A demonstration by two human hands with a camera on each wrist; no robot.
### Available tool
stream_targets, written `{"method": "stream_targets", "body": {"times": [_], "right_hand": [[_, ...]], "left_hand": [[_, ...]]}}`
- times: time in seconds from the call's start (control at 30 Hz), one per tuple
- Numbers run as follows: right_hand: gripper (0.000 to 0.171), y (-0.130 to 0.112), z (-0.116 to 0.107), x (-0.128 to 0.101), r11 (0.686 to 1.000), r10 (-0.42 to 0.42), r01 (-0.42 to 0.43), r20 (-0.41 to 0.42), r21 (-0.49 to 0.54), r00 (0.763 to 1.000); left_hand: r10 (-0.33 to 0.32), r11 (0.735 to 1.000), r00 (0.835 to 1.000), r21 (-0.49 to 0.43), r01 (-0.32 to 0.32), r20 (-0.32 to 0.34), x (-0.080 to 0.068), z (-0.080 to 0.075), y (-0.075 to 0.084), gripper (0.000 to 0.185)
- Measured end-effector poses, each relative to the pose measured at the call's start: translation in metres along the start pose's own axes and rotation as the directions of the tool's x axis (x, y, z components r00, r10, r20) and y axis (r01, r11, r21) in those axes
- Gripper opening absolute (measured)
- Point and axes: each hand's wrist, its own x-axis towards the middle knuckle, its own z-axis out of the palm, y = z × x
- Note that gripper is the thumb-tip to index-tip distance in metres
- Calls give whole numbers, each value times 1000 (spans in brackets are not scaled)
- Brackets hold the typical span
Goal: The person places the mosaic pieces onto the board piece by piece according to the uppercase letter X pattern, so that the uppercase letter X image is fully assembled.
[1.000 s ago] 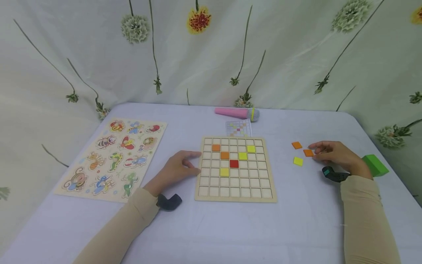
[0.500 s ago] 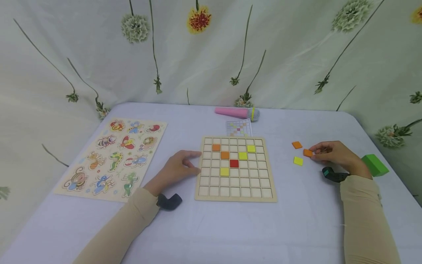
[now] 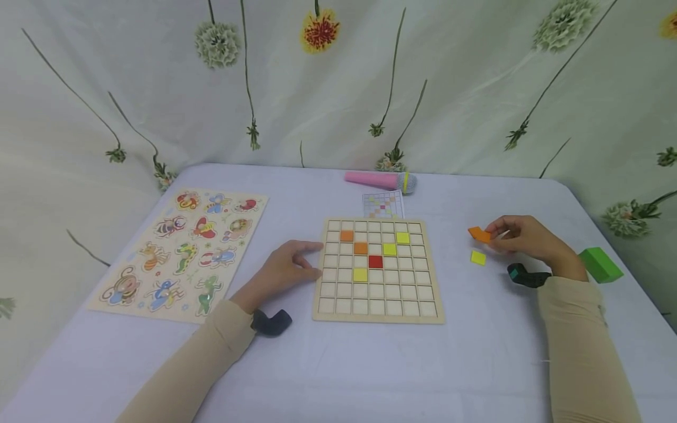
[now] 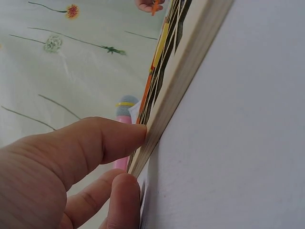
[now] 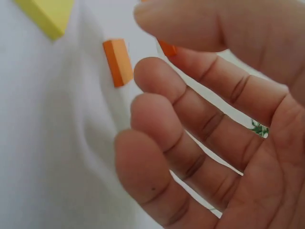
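My left hand (image 3: 288,267) touches the left edge of a wooden grid board (image 3: 378,319); in the left wrist view, thumb and fingertips rest against the board's side (image 4: 167,95). Orange, yellow and red square tiles sit in some of the board's cells, such as the red tile (image 3: 375,262). To the right, my right hand (image 3: 520,238) pinches an orange tile (image 5: 167,48) between thumb and index finger, the other fingers loosely curled. It hovers beside a second orange tile (image 5: 118,62), overlapping it in the head view. A loose yellow tile (image 3: 478,257) lies just nearer on the table.
A printed pattern card (image 3: 383,205) lies behind the board, with a pink toy microphone (image 3: 378,180) beyond it. An insect puzzle board (image 3: 180,258) lies at the left. A green block (image 3: 602,264) stands near the right forearm. A floral cloth (image 3: 465,88) hangs at the back.
My right hand has lifted the nearer orange tile from the table and moved it left and away, up to the other orange tile. The left hand stays at the board's edge.
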Motion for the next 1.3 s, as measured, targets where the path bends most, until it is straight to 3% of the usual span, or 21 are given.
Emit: {"method": "stream_targets", "body": {"times": [0.47,1.3], "right_hand": [[31,-33,15,10,996,-79,78,-35,-38,996],[23,-77,48,20,967,-243,248,74,-64,967]], "left_hand": [[-5,1000,1000,-2,5,1,0,-1,0,65],[1,1000,1000,12,-1,-3,0,1,0,65]]}}
